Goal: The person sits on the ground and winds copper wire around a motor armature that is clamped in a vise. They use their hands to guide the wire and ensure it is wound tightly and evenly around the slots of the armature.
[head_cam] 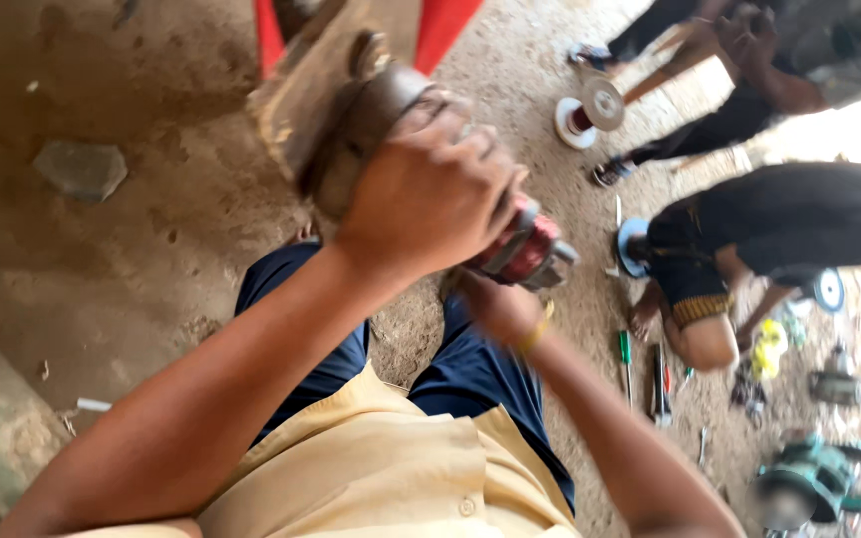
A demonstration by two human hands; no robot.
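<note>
The left hand (430,194) closes its grip around the motor part (525,244) to steady it; the right hand (498,307) supports underneath, its grip hidden.

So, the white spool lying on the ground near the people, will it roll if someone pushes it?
The spool probably rolls easily if tipped onto its round flanges. It seems to lie on one flange now, so a push would likely slide it over the gritty ground. It looks small, probably light.

Pale yellow buttoned shirt (391,468) — navy trousers (470,374) (yellow wristband (535,334)).
</note>
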